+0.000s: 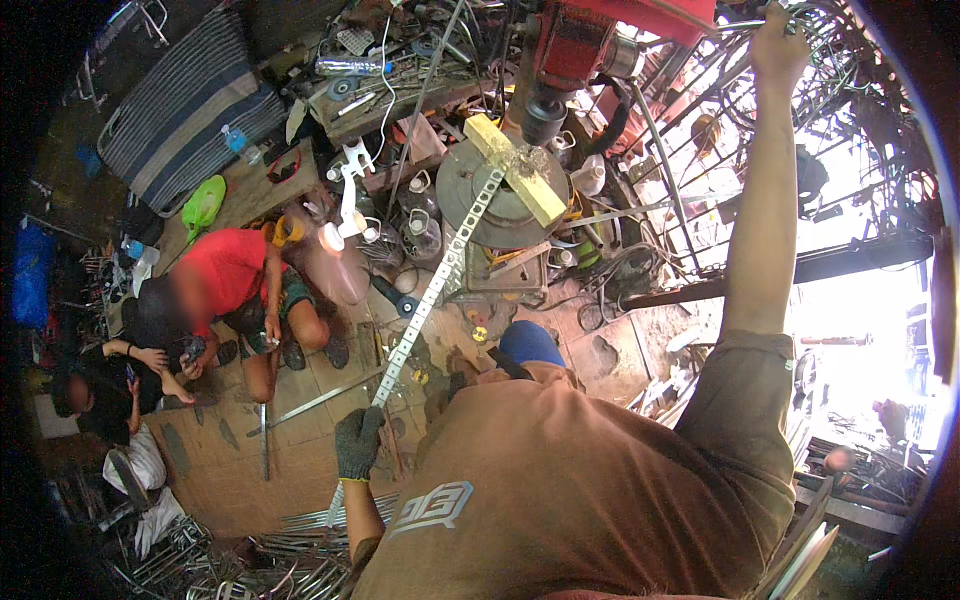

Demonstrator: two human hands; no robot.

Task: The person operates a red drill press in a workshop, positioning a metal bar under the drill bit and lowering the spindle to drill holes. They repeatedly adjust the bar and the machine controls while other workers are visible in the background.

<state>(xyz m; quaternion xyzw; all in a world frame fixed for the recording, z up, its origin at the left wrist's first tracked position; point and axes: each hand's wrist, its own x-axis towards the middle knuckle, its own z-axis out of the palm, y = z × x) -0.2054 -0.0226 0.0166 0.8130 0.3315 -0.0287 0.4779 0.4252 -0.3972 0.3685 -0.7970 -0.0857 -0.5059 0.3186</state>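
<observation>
My left hand [357,445], in a dark knitted glove, is closed around a long flat metal strip [428,305] with a row of holes. The strip slants up to the right, its far end lying on a yellow wooden block [538,198]. Under the block is the round table [462,185] of a drill press [572,50]. Metal shavings [530,160] lie on the block below the dark chuck [545,115]. High at the right, my bare right hand [780,50] is closed on the drill press lever [738,25]; its fingertips are partly hidden.
Two people crouch at the left, one in a red shirt [232,270], one in black [110,385]. A white fan-like stand [350,195] and plastic jugs [420,235] stand beside the press. Metal bars [265,440] lie on the floor; a rod rack [690,200] is at right.
</observation>
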